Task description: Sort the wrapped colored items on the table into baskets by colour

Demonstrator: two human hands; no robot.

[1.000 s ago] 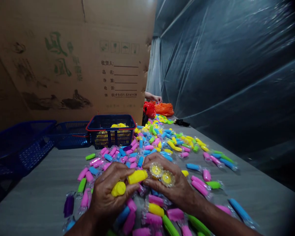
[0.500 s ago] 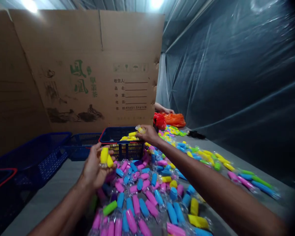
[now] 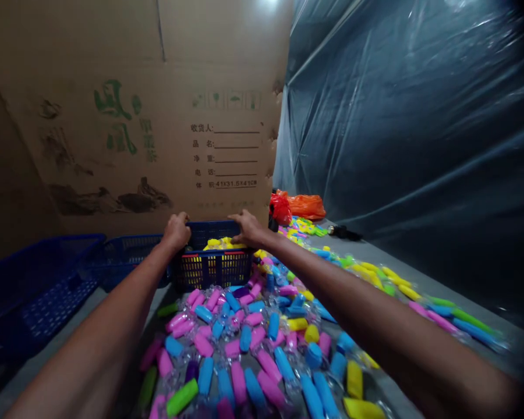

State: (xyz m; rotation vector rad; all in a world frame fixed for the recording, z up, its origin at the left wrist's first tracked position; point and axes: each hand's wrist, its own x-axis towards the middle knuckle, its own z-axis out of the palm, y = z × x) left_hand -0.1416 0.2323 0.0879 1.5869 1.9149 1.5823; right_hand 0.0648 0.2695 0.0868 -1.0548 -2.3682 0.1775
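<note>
Forward — left hand (image 3: 177, 231) and right hand (image 3: 248, 228) curl over the blue basket's rim (image 3: 212, 225).

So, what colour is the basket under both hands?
The basket is dark blue with a red rim, clearest in the head view.

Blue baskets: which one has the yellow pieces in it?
The basket held by the left hand and right hand; the other two baskets sit to its left, and no yellow shows in them.

basket (image 3: 213, 270) ahead | wrapped tubes (image 3: 240, 349) before it | cardboard (image 3: 135, 116) behind | crates (image 3: 39, 297) left | sheeting (image 3: 410, 145) right
</note>
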